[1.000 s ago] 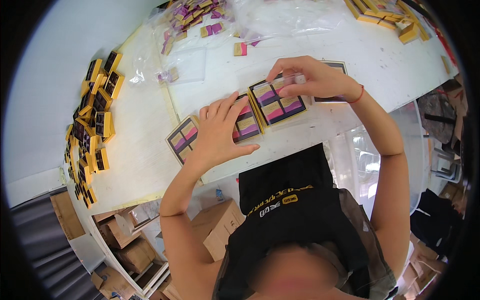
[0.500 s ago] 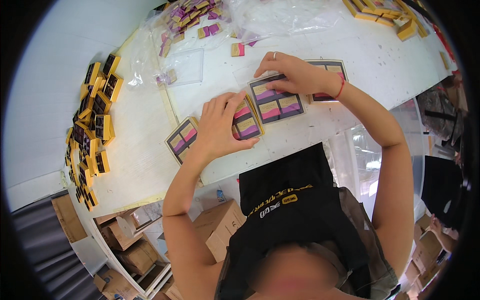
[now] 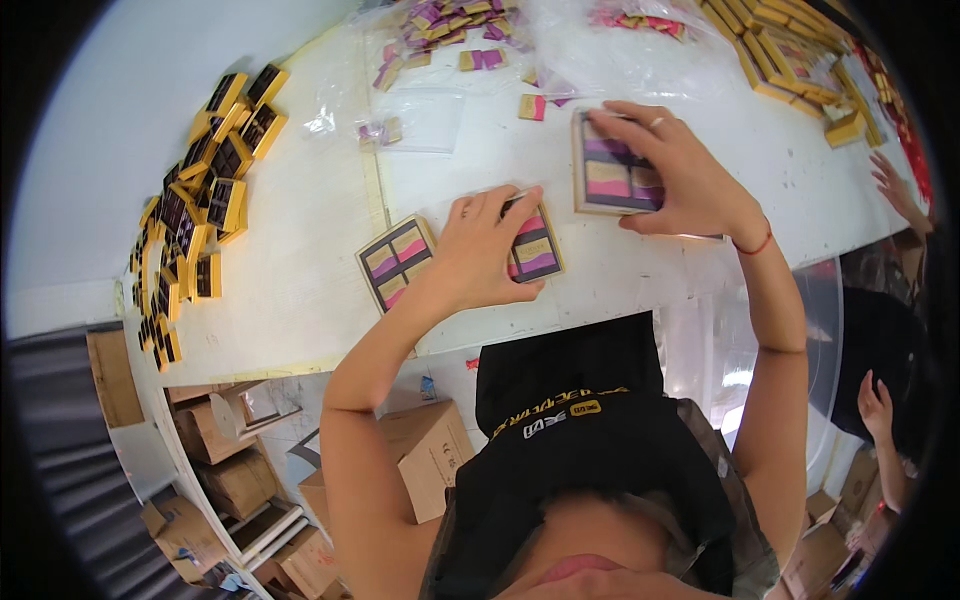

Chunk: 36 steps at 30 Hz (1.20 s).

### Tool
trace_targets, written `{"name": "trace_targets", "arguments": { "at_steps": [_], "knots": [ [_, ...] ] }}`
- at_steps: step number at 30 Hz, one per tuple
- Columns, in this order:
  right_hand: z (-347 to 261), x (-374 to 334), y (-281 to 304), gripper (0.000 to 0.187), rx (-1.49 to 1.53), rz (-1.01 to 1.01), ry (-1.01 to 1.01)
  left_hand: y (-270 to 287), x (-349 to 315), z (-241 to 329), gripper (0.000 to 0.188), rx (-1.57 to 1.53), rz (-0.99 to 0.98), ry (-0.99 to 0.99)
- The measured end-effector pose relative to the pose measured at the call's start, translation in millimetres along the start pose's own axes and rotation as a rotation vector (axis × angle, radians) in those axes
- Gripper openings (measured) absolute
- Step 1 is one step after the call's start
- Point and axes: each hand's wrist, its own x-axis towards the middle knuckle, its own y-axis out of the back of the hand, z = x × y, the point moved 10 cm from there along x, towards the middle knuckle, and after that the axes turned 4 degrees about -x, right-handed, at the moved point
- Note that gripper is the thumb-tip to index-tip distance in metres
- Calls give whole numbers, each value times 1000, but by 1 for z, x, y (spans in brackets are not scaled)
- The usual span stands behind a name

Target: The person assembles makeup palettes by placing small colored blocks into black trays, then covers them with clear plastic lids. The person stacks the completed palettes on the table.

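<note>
My left hand (image 3: 478, 250) grips a small gold-edged box (image 3: 533, 245) with pink and purple squares in dark compartments, and covers its left part. My right hand (image 3: 685, 170) is closed round a similar box (image 3: 607, 180), a little farther back and to the right, slightly smeared by motion. Its fingers hide the box's right side. To the left of my left hand lies another such box (image 3: 400, 258), partly behind my forearm. The edge of one more box (image 3: 712, 237) peeks out under my right wrist.
Dark-topped gold boxes (image 3: 228, 205) are heaped along the left edge. Wrapped squares (image 3: 455, 22) lie on clear plastic at the back, near a clear lid (image 3: 425, 120). Gold boxes (image 3: 785, 60) are stacked back right. Another person's hand (image 3: 900, 185) reaches in at the right.
My right hand has moved right with its box, away from the box under my left hand. The whole view has shifted a little, and another person's hands now show at the right.
</note>
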Motion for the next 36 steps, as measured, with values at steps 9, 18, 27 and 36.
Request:
{"name": "trace_targets", "arguments": {
  "at_steps": [9,18,27,36],
  "knots": [
    [3,-13,-3,102,355,46,-95,-7,24,15,74,49,4,-118],
    [-14,-10,-5,106,362,96,-29,14,32,-40,24,-584,463,172],
    [-103,18,-91,108,15,-267,321,66,-97,-61,52,-605,747,320],
    [75,-83,-19,112,-249,-258,-344,51,-172,-99,86,-216,452,451]
  ]
}}
